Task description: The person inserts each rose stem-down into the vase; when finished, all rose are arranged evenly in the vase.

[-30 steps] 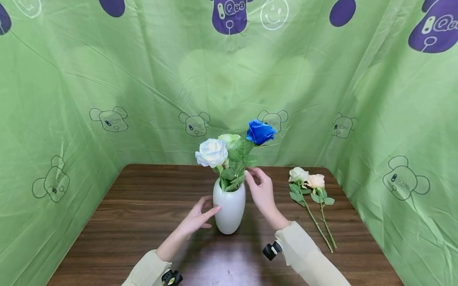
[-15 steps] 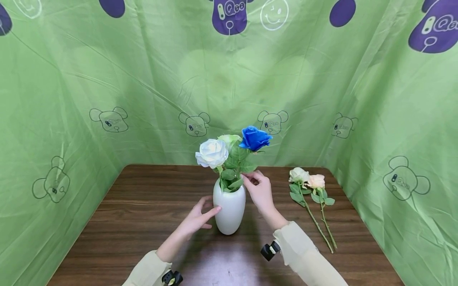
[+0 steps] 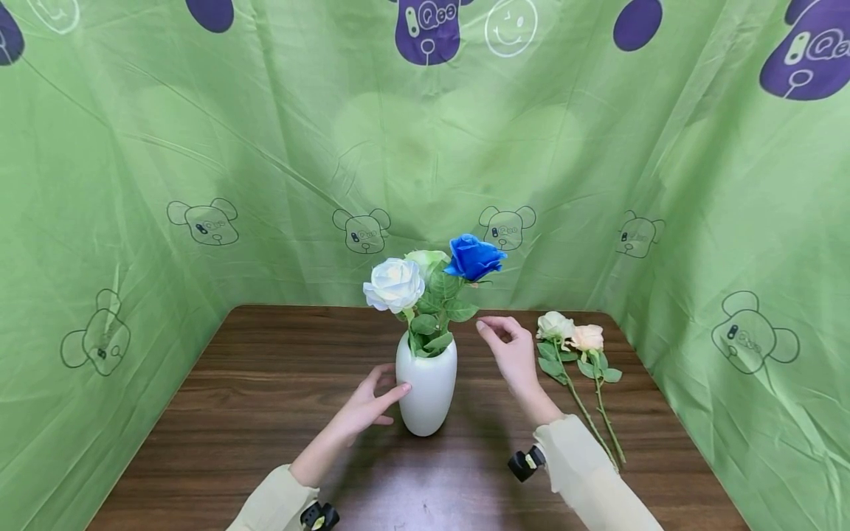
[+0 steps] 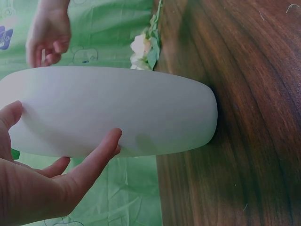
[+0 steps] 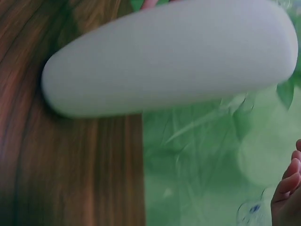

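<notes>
Left hand (image 3: 367,404) and right hand (image 3: 514,359) bare to above the wrist. Left sleeve (image 3: 275,498) and right sleeve (image 3: 591,472) match: plain cream fabric, loose fit, soft wrinkles, both ending partway up the forearm, right hem slightly uneven. One small black boxy unit per arm at the hem, left unit (image 3: 319,515) and right unit (image 3: 522,464), each showing a pale yellowish patch; finer markings too small to read.

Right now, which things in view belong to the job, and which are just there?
In the job: white vase, blue rose, white rose, pale green rose; probably also the loose cream rose and peach rose.
Just there: wooden table, green backdrop.
</notes>
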### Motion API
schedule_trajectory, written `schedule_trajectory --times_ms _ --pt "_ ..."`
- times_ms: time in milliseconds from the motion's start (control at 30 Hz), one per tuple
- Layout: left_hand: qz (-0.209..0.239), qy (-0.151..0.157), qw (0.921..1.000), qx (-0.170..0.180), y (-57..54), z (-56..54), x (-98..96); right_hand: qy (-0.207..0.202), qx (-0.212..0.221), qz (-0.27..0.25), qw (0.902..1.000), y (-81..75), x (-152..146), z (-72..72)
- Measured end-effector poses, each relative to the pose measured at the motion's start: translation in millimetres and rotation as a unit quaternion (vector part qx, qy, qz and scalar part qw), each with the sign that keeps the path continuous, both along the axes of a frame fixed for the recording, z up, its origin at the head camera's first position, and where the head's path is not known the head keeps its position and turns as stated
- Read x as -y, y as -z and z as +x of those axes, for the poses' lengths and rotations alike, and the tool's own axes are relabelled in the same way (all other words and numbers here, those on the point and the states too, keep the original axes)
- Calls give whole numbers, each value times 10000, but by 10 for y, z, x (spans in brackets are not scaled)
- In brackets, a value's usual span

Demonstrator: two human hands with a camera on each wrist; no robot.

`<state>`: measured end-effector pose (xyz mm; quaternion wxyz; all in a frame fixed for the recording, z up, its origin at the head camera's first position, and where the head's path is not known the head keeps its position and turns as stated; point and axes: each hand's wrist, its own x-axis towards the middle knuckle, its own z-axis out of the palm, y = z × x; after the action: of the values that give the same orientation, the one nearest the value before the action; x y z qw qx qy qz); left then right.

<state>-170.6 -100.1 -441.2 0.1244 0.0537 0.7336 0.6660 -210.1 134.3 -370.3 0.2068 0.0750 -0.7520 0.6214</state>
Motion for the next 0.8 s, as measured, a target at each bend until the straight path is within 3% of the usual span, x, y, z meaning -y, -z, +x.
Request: schedule_trajectory --times_ms 167,367,600,800 --pt "8 30 10000 19 -8 4 -2 94 480 151 9987 231 -290 -74" --pt "22 37 10000 4 -6 3 -3 268 1027 659 9922 708 -707 -272" --pt "29 30 10000 -10 -1 3 0 542 1486 963 9827 1153 -1090 -393" --pt "25 32 10000 -16 -5 6 -4 935 1667 1529 9696 1331 -1336 -365"
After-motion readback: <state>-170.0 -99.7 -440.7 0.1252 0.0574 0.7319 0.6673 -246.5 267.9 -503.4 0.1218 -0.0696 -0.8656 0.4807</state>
